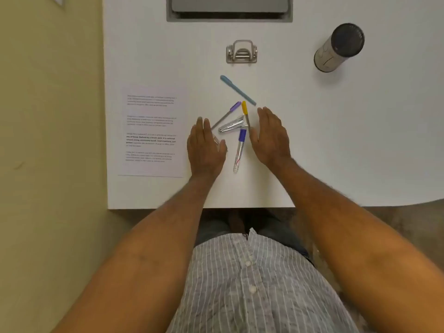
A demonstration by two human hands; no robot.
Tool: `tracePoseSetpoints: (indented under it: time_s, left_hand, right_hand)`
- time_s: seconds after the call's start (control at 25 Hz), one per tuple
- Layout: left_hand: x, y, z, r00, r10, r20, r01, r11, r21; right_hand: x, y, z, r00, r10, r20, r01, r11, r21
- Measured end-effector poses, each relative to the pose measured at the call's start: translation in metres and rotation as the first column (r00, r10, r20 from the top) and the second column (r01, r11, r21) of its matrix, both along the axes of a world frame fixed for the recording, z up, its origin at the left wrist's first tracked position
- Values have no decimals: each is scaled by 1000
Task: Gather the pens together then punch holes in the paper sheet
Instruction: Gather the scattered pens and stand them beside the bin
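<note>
Several pens lie in the middle of the white desk (312, 152). A light blue pen (237, 90) lies farthest back. Nearer me are a purple-capped pen (227, 114), a yellow-capped pen (245, 115) and a blue-capped marker (239, 150), around a small metal stapler (231, 126). My left hand (206, 146) lies flat just left of this cluster, fingers together, partly covering something small. My right hand (271, 135) is flat on the right side, touching the yellow-capped pen. A printed paper sheet (151, 131) lies at the left. The metal hole punch (241, 52) stands behind the pens.
A dark-lidded cylindrical tumbler (338, 48) stands at the back right. A grey cable tray recess (229, 8) is set into the desk's far edge. The desk's left edge borders a yellowish wall (52, 116). My striped shirt fills the bottom.
</note>
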State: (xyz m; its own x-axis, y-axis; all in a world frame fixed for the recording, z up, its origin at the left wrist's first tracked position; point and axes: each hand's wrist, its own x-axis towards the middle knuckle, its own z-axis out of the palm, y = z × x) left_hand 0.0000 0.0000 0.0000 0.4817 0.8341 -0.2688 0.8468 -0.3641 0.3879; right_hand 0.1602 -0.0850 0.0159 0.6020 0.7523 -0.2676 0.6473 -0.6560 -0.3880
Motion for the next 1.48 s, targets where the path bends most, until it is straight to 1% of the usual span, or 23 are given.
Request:
tracePoseSetpoints:
  time_s: [0.04, 0.16, 0.24, 0.32, 0.52, 0.68, 0.88, 0.96, 1.0, 1.12, 1.2, 1.28, 1.36, 1.48]
  left_hand:
    - [1, -1, -4, 999, 50, 2, -50, 999, -18]
    - [1, -3, -19, 977, 210, -33, -212, 976, -55]
    - [7, 0, -26, 944, 329, -29, -330, 939, -94]
    - [12, 4, -33, 905, 426, 6, -419, 893, -163]
    - [22, 10, -40, 827, 554, 97, -500, 803, -324]
    - [21, 14, -41, 812, 574, 109, -512, 789, -340]
    - [24, 20, -38, 760, 620, 194, -522, 760, -386]
    - [28, 26, -37, 766, 605, 219, -508, 778, -371]
    - [31, 30, -36, 783, 574, 239, -483, 804, -348]
    - [42, 46, -31, 862, 420, 284, -352, 899, -261]
    - [51, 59, -31, 909, 311, 277, -246, 938, -244]
    - [59, 71, -36, 952, 209, 222, -155, 958, -240]
    - [64, 79, -43, 985, 113, 130, -82, 971, -225]
    - [68, 82, -50, 997, 34, 73, -19, 980, -199]
  right_hand:
    - [0, 3, -7, 1000, -23, -18, 23, 1000, 10]
    - [-1, 14, -19, 974, -156, -163, 160, 987, 16]
    - [3, 23, -27, 936, -255, -241, 271, 962, 34]
    - [10, 31, -32, 918, -299, -262, 322, 946, 47]
    - [22, 43, -43, 920, -288, -265, 314, 948, 59]
    - [27, 46, -47, 918, -295, -264, 321, 945, 60]
    - [28, 44, -49, 917, -292, -273, 323, 944, 72]
    - [29, 44, -50, 927, -276, -256, 303, 950, 74]
    - [30, 44, -51, 928, -277, -249, 302, 951, 68]
    - [33, 46, -53, 915, -315, -252, 335, 941, 41]
    - [36, 47, -52, 909, -332, -253, 359, 931, 67]
    - [41, 51, -51, 912, -327, -247, 369, 918, 147]
    - [46, 60, -49, 927, -306, -219, 350, 913, 207]
    - [53, 78, -53, 952, -259, -164, 290, 935, 206]
